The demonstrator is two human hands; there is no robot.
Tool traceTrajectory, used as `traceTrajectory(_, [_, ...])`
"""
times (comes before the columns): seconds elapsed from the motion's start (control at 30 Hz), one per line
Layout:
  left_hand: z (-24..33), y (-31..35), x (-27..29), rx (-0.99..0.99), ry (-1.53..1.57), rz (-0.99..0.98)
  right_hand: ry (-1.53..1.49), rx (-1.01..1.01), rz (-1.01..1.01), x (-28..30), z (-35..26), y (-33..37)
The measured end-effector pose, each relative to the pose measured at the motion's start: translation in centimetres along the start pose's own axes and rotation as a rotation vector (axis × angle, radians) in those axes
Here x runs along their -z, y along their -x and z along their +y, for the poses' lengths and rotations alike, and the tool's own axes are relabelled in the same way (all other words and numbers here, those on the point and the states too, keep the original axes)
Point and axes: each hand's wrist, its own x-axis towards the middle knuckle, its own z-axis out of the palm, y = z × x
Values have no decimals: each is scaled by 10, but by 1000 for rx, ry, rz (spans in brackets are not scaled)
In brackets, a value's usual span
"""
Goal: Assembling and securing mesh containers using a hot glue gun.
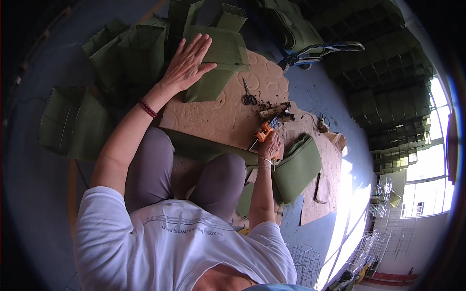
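My left hand (189,63) lies flat with fingers stretched out on a piece of green mesh fabric (224,47), which is spread over the far part of the cardboard. My right hand (272,145) is wrapped round an orange hand tool (264,131) with a thin metal rod; its exact kind is hard to make out. The tool's far end is close to a blackened, crumbling block (277,111), with dark bits scattered round it. Black-handled scissors (249,98) lie on the cardboard between my hands. A folded stack of green fabric (298,169) rests beside my right wrist.
The brown cardboard (208,121) has round imprints and covers my working area. Green mesh boxes (141,48) stand at the far left, another (73,121) nearer. A blue metal frame (320,51) is at the far right. Green boxes (388,92) are piled high along the right; wire racks (306,264) stand lower right.
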Motion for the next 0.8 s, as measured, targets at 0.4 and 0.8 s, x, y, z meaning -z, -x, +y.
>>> traceTrajectory(0.4, [52,-29,-32,-85,-260,-41,2,-42,-81,1,-8,-2])
traceTrajectory(0.8, [74,-33,-20,14,-360,-186,3,-27,-10,8,-12,-1])
